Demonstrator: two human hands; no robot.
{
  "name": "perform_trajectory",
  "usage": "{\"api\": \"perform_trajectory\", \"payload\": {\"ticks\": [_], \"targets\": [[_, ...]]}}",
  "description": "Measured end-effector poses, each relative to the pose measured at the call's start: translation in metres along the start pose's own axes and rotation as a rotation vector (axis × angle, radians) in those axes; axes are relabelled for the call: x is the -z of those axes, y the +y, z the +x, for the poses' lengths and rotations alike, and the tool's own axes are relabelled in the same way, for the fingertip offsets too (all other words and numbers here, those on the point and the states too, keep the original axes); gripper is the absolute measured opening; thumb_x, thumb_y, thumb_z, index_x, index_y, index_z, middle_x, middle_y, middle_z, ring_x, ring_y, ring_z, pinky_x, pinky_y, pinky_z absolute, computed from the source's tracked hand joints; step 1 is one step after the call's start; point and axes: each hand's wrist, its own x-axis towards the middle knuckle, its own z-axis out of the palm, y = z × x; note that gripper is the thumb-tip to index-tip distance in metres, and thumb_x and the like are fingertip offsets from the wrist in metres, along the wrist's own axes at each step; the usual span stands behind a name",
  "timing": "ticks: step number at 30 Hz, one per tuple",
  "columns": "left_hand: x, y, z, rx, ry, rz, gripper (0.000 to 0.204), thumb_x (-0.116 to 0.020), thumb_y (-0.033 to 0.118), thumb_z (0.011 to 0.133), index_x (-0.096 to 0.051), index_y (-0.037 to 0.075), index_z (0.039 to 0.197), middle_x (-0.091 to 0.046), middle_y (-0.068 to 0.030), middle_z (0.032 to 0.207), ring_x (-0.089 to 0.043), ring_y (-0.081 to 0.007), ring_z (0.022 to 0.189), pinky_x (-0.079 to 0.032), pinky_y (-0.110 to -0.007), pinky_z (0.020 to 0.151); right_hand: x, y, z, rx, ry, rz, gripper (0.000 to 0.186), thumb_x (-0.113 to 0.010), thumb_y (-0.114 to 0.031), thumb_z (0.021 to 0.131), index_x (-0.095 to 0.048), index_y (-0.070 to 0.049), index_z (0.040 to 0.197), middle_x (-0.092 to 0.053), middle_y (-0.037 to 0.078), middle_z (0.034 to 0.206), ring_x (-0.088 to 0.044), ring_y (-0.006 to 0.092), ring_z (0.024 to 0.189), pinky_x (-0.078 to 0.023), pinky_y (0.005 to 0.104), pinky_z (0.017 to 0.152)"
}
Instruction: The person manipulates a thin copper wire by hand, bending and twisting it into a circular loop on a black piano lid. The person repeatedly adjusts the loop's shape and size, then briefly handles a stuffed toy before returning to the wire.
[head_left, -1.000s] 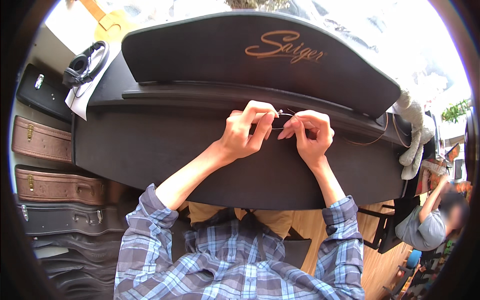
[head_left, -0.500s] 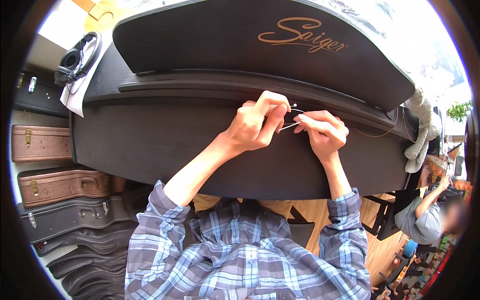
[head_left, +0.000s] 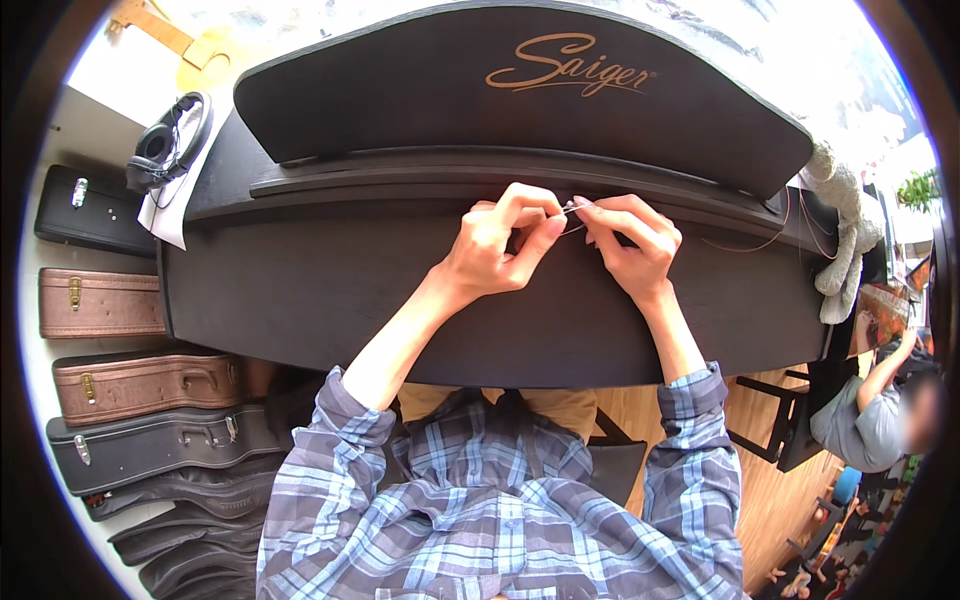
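Left hand (head_left: 497, 245) and right hand (head_left: 630, 245), both pinched on thin wire (head_left: 571, 208), over black piano (head_left: 300, 290)

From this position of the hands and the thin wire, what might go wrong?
1. The thin wire is pinched only by the fingertips of the left hand and right hand; it may slip out and be hard to find on the dark closed piano lid.
2. Its loose length trails right toward the stuffed toy; it might snag there or kink.
3. The wire's end could prick a finger.
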Motion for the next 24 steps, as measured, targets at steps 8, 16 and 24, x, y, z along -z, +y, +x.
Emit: {"api": "perform_trajectory", "payload": {"ticks": [8,16,24], "targets": [[0.01,0.005,0.005,-0.119,0.01,0.157,0.01,-0.064,-0.005,0.098,-0.06,-0.001,0.106,-0.071,-0.0044,0.061,-0.06,-0.0077,0.045,-0.044,-0.022,0.045,0.001,-0.008,0.003,-0.061,0.017,0.175,0.027,-0.083,0.002,0.082,-0.084,-0.012,0.105,-0.075,0.004,0.083,-0.073,0.0124,0.063,-0.059,0.0247,0.055],[0.009,0.002,0.005,-0.141,-0.025,0.196,0.011,-0.065,-0.004,0.097,-0.064,-0.001,0.107,-0.071,-0.0056,0.061,-0.066,-0.0104,0.05,-0.047,-0.023,0.049,0.005,-0.008,0.001,-0.017,0.04,0.236,0.024,-0.083,0.004,0.08,-0.083,-0.007,0.101,-0.078,0.005,0.078,-0.075,0.0142,0.066,-0.059,0.024,0.057],[0.009,0.007,0.004,-0.073,-0.056,0.13,0.02,-0.065,0.0,0.099,-0.071,0.003,0.118,-0.075,-0.0067,0.073,-0.074,-0.0144,0.06,-0.056,-0.026,0.053,0.007,-0.009,0.002,0.034,0.065,0.184,0.013,-0.085,-0.002,0.081,-0.084,-0.008,0.093,-0.079,0.001,0.077,-0.076,0.0121,0.063,-0.057,0.0206,0.055]]}}
